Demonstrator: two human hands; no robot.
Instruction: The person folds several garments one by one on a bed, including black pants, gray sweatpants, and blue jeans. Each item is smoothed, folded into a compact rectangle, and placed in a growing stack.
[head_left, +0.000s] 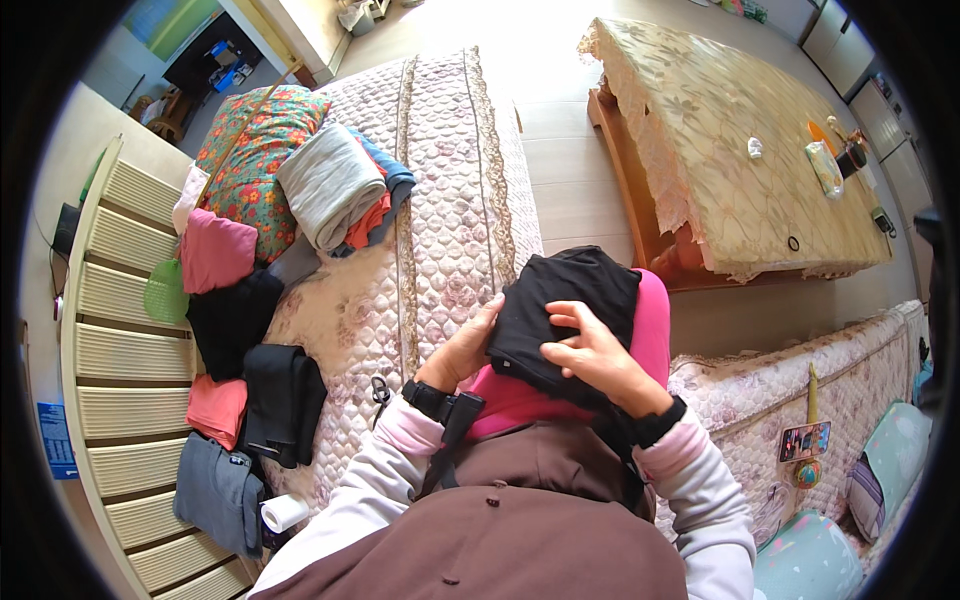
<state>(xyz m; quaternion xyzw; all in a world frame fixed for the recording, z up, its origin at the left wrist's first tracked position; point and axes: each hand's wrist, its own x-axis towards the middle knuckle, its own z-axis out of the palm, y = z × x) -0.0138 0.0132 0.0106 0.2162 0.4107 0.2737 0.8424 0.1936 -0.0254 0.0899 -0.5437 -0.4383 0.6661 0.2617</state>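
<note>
A folded black garment (559, 307) lies across my lap, on bright pink trousers (652, 315). At its left edge is my left hand (466, 341), with the thumb along the cloth and the fingers partly hidden beneath or behind the edge. Over the garment's lower right part, my right hand (592, 349) has its fingers spread and slightly curled; whether they touch the cloth is hard to tell. To the left sit a folded black garment (279, 397), a coral one (216, 409), a grey-blue one (219, 487) and a pink one (217, 251).
Folded grey cloth (330, 184) leans by a floral pillow (262, 150) on the quilted seat cover (442, 187). A paper roll (285, 513) lies near my left elbow. A cloth-covered table (712, 150) stands ahead right. A phone (805, 442) is on the seat at right.
</note>
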